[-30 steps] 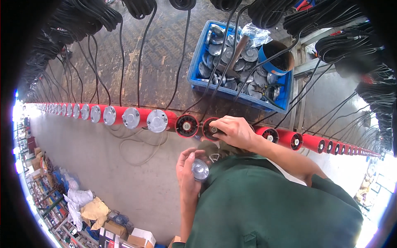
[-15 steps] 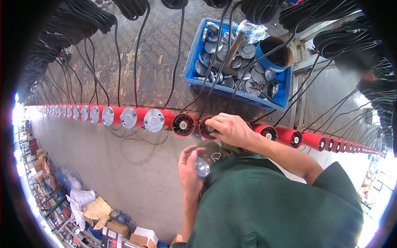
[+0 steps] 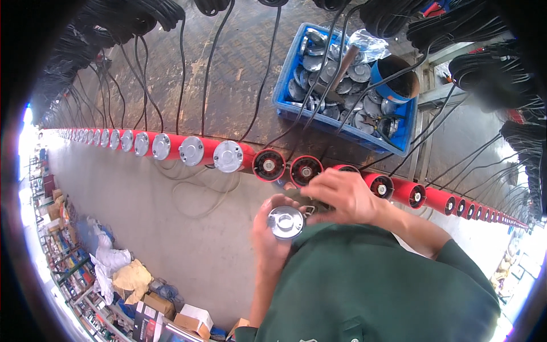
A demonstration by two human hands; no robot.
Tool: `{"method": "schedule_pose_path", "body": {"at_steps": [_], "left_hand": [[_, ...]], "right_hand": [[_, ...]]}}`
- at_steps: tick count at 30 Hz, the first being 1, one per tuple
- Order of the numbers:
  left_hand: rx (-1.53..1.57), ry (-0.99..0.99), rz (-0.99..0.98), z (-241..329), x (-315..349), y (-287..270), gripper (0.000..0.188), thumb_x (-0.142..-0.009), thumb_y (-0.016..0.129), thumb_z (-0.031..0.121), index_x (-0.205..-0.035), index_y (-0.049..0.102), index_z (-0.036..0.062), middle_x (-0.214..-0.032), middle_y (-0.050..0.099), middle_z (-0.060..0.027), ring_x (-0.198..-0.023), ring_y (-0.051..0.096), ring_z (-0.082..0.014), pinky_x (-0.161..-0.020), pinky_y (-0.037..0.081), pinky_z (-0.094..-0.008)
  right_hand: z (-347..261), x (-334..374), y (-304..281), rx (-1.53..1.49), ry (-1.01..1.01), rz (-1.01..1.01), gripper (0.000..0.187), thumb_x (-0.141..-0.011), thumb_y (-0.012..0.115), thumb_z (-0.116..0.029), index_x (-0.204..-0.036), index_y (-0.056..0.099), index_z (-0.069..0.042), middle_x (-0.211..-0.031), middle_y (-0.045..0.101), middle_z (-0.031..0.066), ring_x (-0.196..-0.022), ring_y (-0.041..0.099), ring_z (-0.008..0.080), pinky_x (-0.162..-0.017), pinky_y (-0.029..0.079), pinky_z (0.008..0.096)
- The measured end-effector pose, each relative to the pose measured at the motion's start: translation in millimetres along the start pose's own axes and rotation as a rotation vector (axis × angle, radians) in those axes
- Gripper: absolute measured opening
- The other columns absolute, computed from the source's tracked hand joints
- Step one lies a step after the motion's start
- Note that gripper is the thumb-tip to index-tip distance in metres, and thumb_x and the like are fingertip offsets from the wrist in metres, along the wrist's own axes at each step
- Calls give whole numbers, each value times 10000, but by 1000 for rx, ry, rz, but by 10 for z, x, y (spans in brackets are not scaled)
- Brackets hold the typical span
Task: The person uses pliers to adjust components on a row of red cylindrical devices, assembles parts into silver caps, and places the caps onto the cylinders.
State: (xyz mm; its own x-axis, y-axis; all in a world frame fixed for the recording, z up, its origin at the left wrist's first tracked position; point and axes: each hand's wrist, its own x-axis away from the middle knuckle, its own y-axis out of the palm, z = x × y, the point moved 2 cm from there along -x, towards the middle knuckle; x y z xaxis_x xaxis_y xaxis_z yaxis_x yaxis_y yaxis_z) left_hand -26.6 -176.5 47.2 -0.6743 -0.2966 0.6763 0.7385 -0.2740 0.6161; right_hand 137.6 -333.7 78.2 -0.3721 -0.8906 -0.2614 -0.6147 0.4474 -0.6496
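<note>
The left hand [image 3: 272, 233] is curling closed around a round metal cap [image 3: 285, 222], a shiny silver disc with a raised centre and a small wire loop at its right edge, facing upward. It is sitting close to the person's chest, just below the row of red cylinders [image 3: 305, 170] lying on the metal desk [image 3: 239, 74]. The right hand [image 3: 342, 196] is bending its fingers beside the cap at the loop; what they are pinching I cannot tell. A blue crate [image 3: 288, 91] holding similar silver caps is resting farther back.
</note>
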Motion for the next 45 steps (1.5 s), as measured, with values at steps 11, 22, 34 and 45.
{"method": "schedule_pose_path", "body": {"at_steps": [11, 22, 34, 45], "left_hand": [[19, -168, -66, -117, 15, 185, 377, -1150, 517, 285, -1346, 665, -1, -1276, 730, -186, -1147, 710, -292, -1036, 574, -441], [-1578, 975, -262, 82, -485, 281, 1031, -726, 995, 277, -1586, 486, 24, -1552, 578, -184, -1514, 447, -447, -1234, 377, -583], [-1512, 913, -296, 15, -678, 178, 1005, -704, 1003, 218, -1571, 519, 62, -1544, 604, -140, -1500, 486, -381, -1256, 382, -532], [-1484, 956, -293, -62, -713, 177, 950, -704, 995, 181, -1531, 545, 50, -1503, 650, -115, -1473, 521, -359, -1244, 406, -515]], "right_hand": [[-210, 201, 44, 27, -8, 17, 316, -881, 858, -170, -1172, 743, -125, -964, 733, 53, -827, 728, 234, -659, 592, 369], [410, 30, 3, -492, 887, 33, 300, -948, 836, -166, -1172, 756, 17, -841, 802, 105, -730, 740, 131, -713, 575, 309], [452, -38, 33, -456, 864, 5, 332, -948, 841, -212, -1179, 760, 12, -845, 807, 118, -730, 743, 133, -700, 572, 310], [641, 60, -69, -90, 491, -81, 351, -850, 862, -210, -1156, 772, -63, -1062, 826, 131, -1018, 740, 330, -942, 568, 444]]}}
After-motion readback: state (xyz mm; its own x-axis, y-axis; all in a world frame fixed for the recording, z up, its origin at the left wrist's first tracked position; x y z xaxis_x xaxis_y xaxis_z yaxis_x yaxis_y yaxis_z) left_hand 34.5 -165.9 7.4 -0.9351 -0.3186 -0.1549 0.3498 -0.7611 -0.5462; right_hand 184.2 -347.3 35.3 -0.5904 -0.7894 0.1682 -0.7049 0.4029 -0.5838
